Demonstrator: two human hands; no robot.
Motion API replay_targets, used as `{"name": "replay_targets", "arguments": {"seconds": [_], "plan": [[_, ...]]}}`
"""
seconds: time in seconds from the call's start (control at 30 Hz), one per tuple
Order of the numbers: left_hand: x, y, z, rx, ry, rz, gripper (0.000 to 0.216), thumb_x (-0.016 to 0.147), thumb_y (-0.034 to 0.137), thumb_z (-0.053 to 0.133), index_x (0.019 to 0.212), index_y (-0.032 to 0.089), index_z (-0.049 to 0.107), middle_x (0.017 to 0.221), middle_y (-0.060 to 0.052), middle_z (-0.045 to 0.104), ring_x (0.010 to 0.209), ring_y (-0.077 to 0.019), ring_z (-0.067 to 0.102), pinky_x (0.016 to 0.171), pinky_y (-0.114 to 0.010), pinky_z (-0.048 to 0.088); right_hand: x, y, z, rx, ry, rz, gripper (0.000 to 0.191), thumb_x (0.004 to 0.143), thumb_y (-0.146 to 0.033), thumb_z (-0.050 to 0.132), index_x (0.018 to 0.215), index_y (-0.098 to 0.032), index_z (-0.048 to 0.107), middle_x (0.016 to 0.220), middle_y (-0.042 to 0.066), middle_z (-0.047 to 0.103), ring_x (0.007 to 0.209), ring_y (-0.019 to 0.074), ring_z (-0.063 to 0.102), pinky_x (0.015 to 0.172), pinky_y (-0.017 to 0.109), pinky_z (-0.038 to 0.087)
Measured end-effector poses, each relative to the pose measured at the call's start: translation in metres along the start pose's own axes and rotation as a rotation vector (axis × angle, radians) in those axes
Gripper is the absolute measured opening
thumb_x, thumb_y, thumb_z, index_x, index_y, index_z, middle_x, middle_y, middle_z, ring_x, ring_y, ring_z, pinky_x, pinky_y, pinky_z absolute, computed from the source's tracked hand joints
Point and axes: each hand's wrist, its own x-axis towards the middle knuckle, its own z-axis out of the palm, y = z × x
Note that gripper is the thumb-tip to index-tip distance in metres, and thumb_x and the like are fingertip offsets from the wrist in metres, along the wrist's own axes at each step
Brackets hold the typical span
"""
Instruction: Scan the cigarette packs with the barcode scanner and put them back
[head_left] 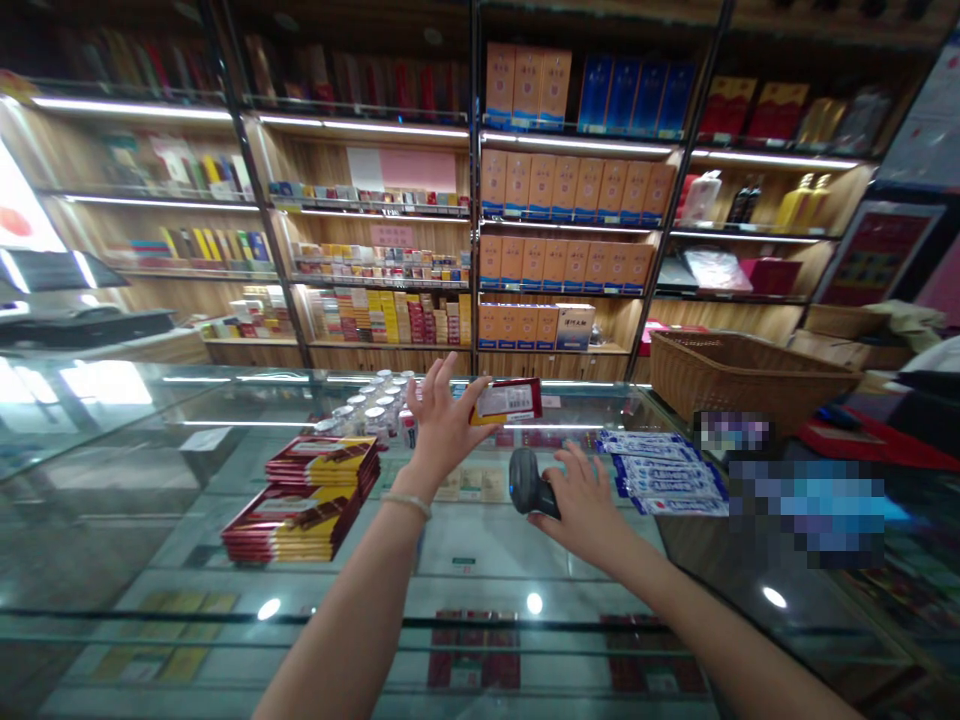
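Observation:
My left hand (442, 425) is raised above a glass counter (135, 560) and pinches a small red pack (508, 400) with a white barcode label facing me. My right hand (581, 500) grips a dark handheld scanner (527, 480), whose head sits just below and to the right of the pack. Both forearms reach out from the bottom of the view. A thin bracelet circles my left wrist.
Two stacks of red and yellow cartons (307, 495) lie on the counter's left. Small white-capped bottles (375, 405) stand behind them. Blue and white packets (664, 470) lie at right beside a wicker basket (739, 385). Shelves of orange boxes (570, 190) fill the back wall.

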Motion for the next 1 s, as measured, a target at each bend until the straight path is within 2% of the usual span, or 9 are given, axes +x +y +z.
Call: {"name": "replay_targets", "arguments": {"seconds": [0.2,0.37,0.43,0.5,0.6,0.7,1.0], "plan": [[0.0,-0.001,0.001,0.006,-0.015,-0.011,0.068,0.071,0.057,0.085,0.132,0.035,0.066,0.168,-0.012,0.027,0.153,-0.0411,0.026,0.124,-0.063,0.006,0.009,0.009,0.001,0.047,0.016,-0.071,0.03,0.08,-0.032,0.071,0.105,-0.016,0.07,0.145,0.02,0.055,0.149,0.0393,0.034,0.12,0.062,0.028],[-0.002,-0.001,0.002,0.026,-0.021,-0.05,0.067,0.072,0.058,0.083,0.132,0.034,0.066,0.168,-0.014,0.028,0.152,-0.0416,0.027,0.123,-0.064,0.005,0.011,0.021,-0.001,0.196,0.235,-0.054,0.027,0.075,-0.027,0.068,0.101,-0.017,0.07,0.14,0.018,0.058,0.143,0.0379,0.042,0.117,0.058,0.035],[-0.002,-0.002,0.003,0.034,-0.02,-0.057,0.067,0.071,0.058,0.083,0.132,0.034,0.066,0.168,-0.015,0.027,0.152,-0.0423,0.026,0.123,-0.065,0.006,0.01,0.024,-0.009,0.308,0.328,-0.053,0.031,0.076,-0.027,0.064,0.105,-0.017,0.069,0.139,0.017,0.057,0.137,0.035,0.048,0.114,0.053,0.041],[-0.002,-0.002,0.004,0.039,-0.018,-0.051,0.068,0.071,0.058,0.084,0.132,0.033,0.066,0.168,-0.015,0.028,0.152,-0.0425,0.027,0.123,-0.066,0.006,0.008,0.026,-0.019,0.438,0.36,-0.049,0.036,0.079,-0.027,0.06,0.113,-0.019,0.066,0.136,0.015,0.06,0.127,0.0307,0.057,0.108,0.046,0.048],[-0.003,-0.002,0.006,0.04,-0.011,-0.038,0.067,0.071,0.058,0.084,0.132,0.034,0.067,0.167,-0.016,0.03,0.152,-0.0421,0.029,0.123,-0.065,0.007,0.003,0.025,-0.03,0.556,0.267,0.03,0.037,0.083,-0.031,0.056,0.118,-0.022,0.062,0.114,0.01,0.071,0.103,0.0277,0.07,0.089,0.04,0.056],[-0.003,-0.003,0.006,0.035,-0.005,-0.032,0.067,0.071,0.058,0.083,0.132,0.035,0.066,0.167,-0.014,0.03,0.151,-0.042,0.029,0.123,-0.065,0.007,0.0,0.021,-0.033,0.58,0.162,0.11,0.039,0.083,-0.035,0.058,0.121,-0.025,0.06,0.092,0.004,0.075,0.086,0.0274,0.072,0.074,0.035,0.054],[-0.004,-0.005,0.007,0.045,-0.019,-0.048,0.067,0.071,0.058,0.083,0.13,0.033,0.068,0.165,-0.017,0.032,0.151,-0.0422,0.03,0.123,-0.064,0.008,0.0,0.013,-0.033,0.602,0.1,0.161,0.041,0.074,-0.028,0.065,0.115,-0.024,0.059,0.088,0.003,0.075,0.084,0.0267,0.072,0.07,0.031,0.048]]}}
